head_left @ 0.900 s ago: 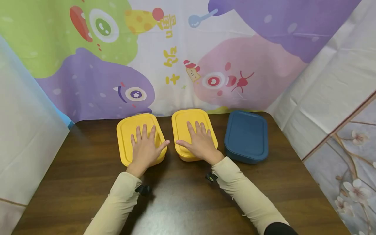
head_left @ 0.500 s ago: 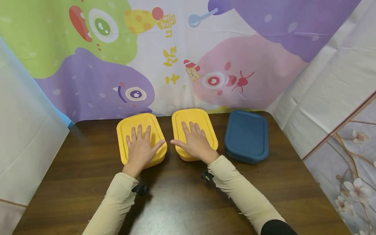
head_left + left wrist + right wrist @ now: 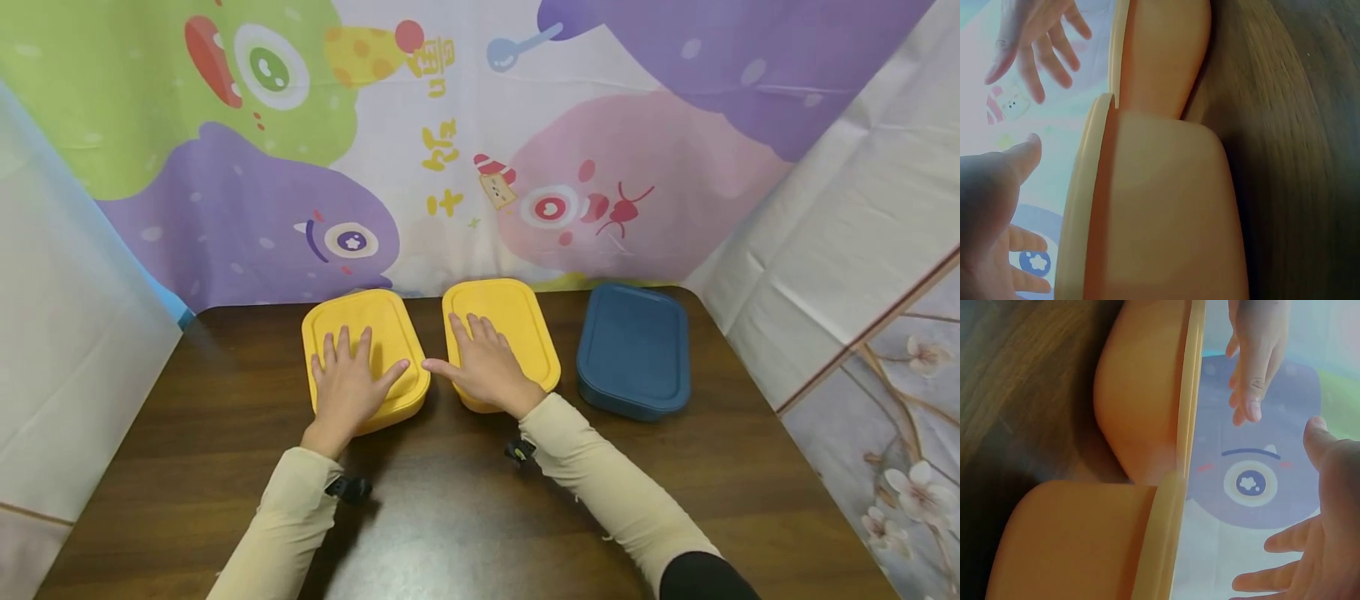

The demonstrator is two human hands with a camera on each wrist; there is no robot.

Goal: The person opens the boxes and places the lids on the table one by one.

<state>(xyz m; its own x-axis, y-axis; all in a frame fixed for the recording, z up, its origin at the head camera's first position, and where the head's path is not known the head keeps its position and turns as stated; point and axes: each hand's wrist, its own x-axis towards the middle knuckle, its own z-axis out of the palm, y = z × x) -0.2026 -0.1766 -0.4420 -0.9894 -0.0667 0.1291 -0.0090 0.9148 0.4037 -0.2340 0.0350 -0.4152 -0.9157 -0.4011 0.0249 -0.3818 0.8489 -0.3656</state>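
Two yellow lidded boxes lie side by side near the table's far edge. Above the left yellow box point(image 3: 386, 321) hovers my left hand point(image 3: 348, 387), fingers spread and holding nothing. My right hand point(image 3: 483, 362) is likewise spread over the middle yellow box point(image 3: 517, 312). In the left wrist view a gap shows between my left hand point(image 3: 991, 206) and the lid rim point(image 3: 1082, 187). The right wrist view shows my right hand point(image 3: 1335, 525) apart from its lid rim point(image 3: 1160, 544) too. To the right of both stands a blue lidded box point(image 3: 633, 350), touched by neither hand.
All three boxes stand on a dark brown wooden table point(image 3: 450, 517). A cartoon-printed curtain point(image 3: 442, 250) hangs right behind the far edge. Pale cloth panels point(image 3: 810, 217) close in both sides.
Both hands have drifted a little left and back toward the body, fingers still spread. The boxes keep their places on the table; the head view has shifted slightly.
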